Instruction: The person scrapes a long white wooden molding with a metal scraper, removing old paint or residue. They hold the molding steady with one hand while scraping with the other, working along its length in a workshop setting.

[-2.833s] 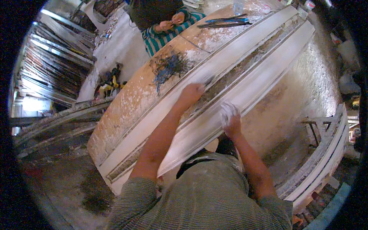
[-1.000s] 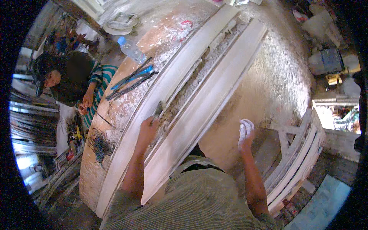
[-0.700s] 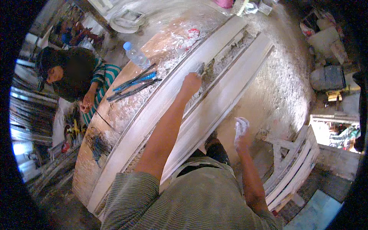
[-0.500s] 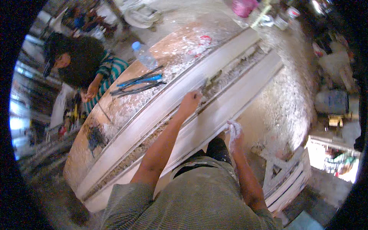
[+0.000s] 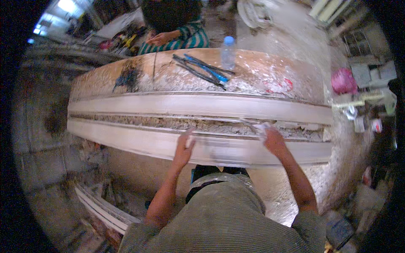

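Observation:
In front of me, two long, pale, smooth strips run left to right with a rough, grey-brown channel [image 5: 164,122] between them. My left hand [image 5: 183,148] is over the near strip [image 5: 139,138], its fingertips close to the channel. Its thumb and fingers are apart, and nothing shows in them. Farther right, my right hand [image 5: 274,141] is closed at the channel's near edge. Something whitish and thin sticks out of it toward the left, too blurred to name. The far strip [image 5: 126,102] lies beyond both hands.
On the dusty tabletop [image 5: 97,82] beyond the strips lie black and blue strips [image 5: 202,71] and a clear bottle with a blue cap [image 5: 228,57]. Across it is a person in striped clothes [image 5: 192,36]. A pink bundle [image 5: 344,81] lies right; another long pale piece [image 5: 103,208] lies lower left.
The view has swung, so the strips now lie nearly level. My left hand has left the channel and opened out. My right hand has come from the near edge to the channel.

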`<action>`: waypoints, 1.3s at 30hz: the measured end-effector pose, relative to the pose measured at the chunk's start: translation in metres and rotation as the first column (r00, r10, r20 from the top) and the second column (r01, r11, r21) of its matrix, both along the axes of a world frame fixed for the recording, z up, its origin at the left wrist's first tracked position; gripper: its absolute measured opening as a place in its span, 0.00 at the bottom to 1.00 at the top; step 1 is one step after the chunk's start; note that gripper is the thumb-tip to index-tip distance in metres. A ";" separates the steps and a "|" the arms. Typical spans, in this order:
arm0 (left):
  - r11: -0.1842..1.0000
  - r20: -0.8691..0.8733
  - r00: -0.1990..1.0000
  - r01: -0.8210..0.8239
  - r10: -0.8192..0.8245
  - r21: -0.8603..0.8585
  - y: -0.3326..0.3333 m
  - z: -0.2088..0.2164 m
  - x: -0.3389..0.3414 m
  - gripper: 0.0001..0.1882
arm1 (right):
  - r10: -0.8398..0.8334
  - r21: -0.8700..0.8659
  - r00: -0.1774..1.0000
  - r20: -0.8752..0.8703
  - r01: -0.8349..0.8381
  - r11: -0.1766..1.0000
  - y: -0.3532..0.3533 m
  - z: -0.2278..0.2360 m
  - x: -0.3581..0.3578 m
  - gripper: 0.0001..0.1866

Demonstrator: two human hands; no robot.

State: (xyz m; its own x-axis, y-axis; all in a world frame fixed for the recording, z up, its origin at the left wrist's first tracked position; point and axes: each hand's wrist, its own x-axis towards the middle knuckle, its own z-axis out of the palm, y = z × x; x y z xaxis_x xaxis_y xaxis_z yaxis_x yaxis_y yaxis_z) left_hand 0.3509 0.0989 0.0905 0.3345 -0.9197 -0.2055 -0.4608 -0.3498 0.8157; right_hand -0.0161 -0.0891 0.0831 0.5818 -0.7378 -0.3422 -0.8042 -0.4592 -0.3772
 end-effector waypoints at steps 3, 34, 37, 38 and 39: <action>0.958 0.050 0.957 -0.286 0.287 -0.026 0.058 0.003 0.032 0.24 | 0.135 -0.056 0.989 -0.056 -0.138 0.989 -0.042 0.014 -0.039 0.18; 0.619 -0.193 0.599 -0.783 0.777 0.063 0.365 -0.071 0.041 0.22 | 0.601 -0.287 0.774 -0.199 -0.632 0.720 -0.003 -0.013 0.308 0.26; 0.611 -0.185 0.590 -0.787 0.786 0.081 0.380 -0.076 0.079 0.21 | 0.457 -0.152 0.870 -0.187 -0.485 0.861 0.011 -0.006 0.322 0.30; 0.624 -0.191 0.606 -0.780 0.773 0.049 0.382 -0.074 0.090 0.21 | 0.398 -0.059 0.895 -0.201 -0.416 0.907 0.015 -0.005 0.336 0.32; 0.641 -0.189 0.622 -0.766 0.760 0.056 0.384 -0.070 0.104 0.21 | 0.457 -0.186 0.876 -0.154 -0.480 0.857 0.022 -0.007 0.353 0.29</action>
